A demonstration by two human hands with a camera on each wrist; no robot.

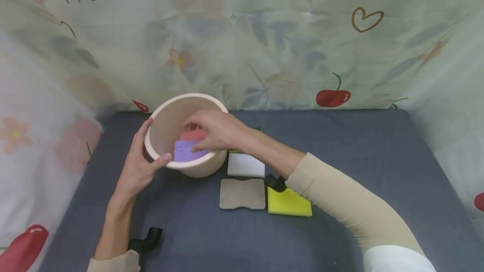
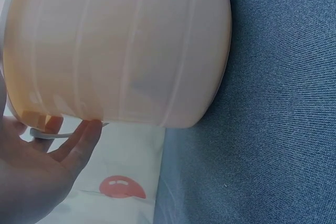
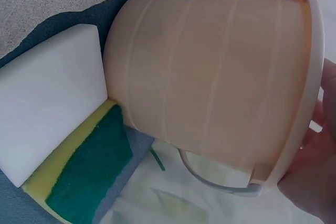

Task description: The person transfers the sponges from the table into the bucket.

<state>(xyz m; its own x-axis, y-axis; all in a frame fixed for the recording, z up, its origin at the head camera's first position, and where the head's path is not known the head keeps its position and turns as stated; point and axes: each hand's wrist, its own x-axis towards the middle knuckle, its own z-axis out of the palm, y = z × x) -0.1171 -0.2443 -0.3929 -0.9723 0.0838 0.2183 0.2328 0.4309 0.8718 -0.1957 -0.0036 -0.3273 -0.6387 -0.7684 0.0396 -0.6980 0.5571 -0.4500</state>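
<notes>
A cream plastic bucket (image 1: 202,170) stands tilted on the dark cloth. My left hand (image 1: 138,167) grips its left rim, thumb over the near edge and fingers along the outer side. Inside lie a purple sponge (image 1: 183,151) and, behind it, a pinkish-red sponge (image 1: 193,135). My right hand (image 1: 221,129) reaches over the right rim into the bucket, fingers bent and spread from the thumb. Its thumb lies against the purple sponge, while the fingertips hover by the red one, partly hidden. In the left wrist view, the bucket's ribbed wall (image 2: 110,51) fills the upper part.
Right of the bucket lie a white sponge (image 1: 245,165), a grey pad (image 1: 242,194) with notched edges and a yellow sponge (image 1: 289,202). A green-and-yellow scouring sponge (image 3: 94,166) touches the white one, mostly hidden by my right arm in the head view. A patterned curtain (image 1: 264,53) hangs behind.
</notes>
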